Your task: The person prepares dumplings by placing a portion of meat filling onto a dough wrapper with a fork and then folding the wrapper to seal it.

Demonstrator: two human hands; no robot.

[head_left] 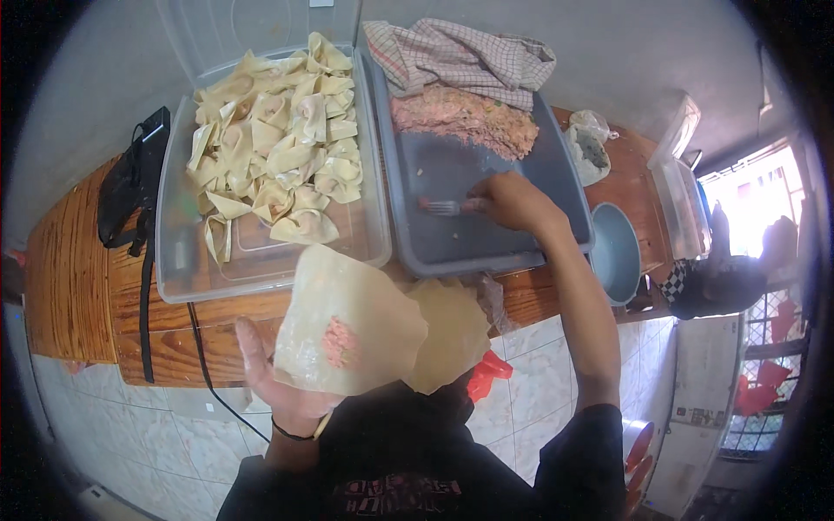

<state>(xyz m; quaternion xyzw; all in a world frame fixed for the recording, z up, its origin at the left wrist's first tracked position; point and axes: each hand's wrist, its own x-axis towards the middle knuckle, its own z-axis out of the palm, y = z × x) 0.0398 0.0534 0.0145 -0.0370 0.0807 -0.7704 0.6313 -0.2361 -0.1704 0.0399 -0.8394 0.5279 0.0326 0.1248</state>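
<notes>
Left hand (278,382) lies flat under a pale square wrapper (347,317), pink filling (340,341) dabbed near its middle. Right hand (512,201) grips a fork (443,207), probably metal, inside the grey tray (486,247).

The scene is lit by soft daylight, quite even over the counter (78,286). The strongest light comes from the window (754,198) at the right of the frame, which is blown out to white. Shadows are weak. The fisheye lens bends the counter edge, and a dark vignette closes all corners. The right edge is hazy, and the centre is slightly soft.
</notes>
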